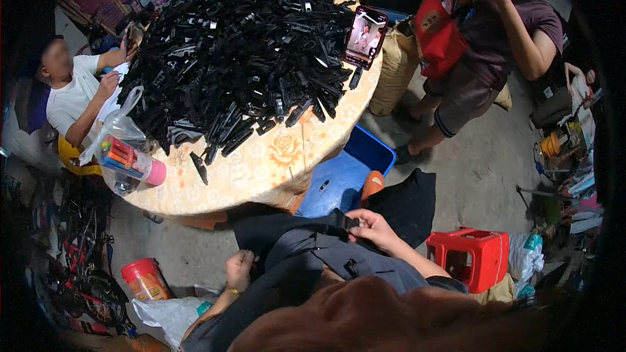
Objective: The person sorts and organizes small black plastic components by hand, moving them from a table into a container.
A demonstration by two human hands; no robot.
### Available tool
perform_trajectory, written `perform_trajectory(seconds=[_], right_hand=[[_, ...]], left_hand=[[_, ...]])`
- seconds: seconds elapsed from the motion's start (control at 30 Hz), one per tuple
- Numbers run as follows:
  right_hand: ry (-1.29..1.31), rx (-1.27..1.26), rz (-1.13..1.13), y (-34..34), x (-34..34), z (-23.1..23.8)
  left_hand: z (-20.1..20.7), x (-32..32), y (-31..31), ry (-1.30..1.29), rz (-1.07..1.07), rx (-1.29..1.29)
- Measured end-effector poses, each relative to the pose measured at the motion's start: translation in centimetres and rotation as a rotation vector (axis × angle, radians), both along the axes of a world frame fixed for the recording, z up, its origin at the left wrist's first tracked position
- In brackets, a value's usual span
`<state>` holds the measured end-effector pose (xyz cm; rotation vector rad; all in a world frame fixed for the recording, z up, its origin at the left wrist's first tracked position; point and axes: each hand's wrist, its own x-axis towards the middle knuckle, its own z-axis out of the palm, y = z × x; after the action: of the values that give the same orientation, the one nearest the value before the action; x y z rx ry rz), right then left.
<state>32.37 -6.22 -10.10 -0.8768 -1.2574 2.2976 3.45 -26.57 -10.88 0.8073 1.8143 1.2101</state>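
Observation:
Over my lap, my right hand [370,228] is closed in a pinch on a small black plastic piece [349,221], which is hard to tell from the dark cloth behind it. Lower and to the left, my left hand [239,269] is curled into a fist beside my thigh; what it holds, if anything, is hidden. A black cloth [407,205] lies across my lap and spreads out to the right. Beyond it, a large heap of black plastic pieces [241,45] covers most of the round table. One loose black piece [199,168] lies near the table's front edge.
A phone [365,38] stands at the table's right; a pink-lidded jar of pens [134,160] is at its left. A blue bin [332,182] sits below the table edge, a red stool [468,257] right, a red bucket [145,280] left. Two people are nearby.

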Motion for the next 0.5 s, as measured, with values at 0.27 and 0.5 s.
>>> perform_trajectory(seconds=[0.27,0.5], right_hand=[[-0.093,-0.144,0.2,-0.9,-7.5,-4.6],[-0.092,-0.503,0.359,-2.0,-10.7,-6.3]], left_hand=[[7.8,2.4,6.7,0.025,-0.131,0.116],[8.5,7.6,13.9,0.073,-0.669,0.377]])
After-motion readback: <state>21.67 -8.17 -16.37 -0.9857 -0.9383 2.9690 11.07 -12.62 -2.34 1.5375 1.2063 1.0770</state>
